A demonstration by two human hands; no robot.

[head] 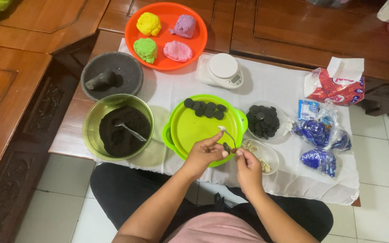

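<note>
My left hand [202,154] pinches a small dark cookie half [226,147] over the near rim of a lime-green plate [190,130]. My right hand [247,167] grips a small metal spoon [228,134] whose tip, coated with white cream, points up over the plate. Several dark cookie halves [205,109] lie in a row at the plate's far edge. A clear bowl of dark cookies [263,120] stands to the right. A small clear dish with white cream bits [262,155] sits just beside my right hand.
A green bowl of black crumbs with a spoon [119,127], a stone mortar and pestle [111,76], an orange plate with coloured dough balls [166,33], a white kitchen scale [222,69], blue cookie packets [318,141] and a tissue pack [336,85] stand on the white cloth.
</note>
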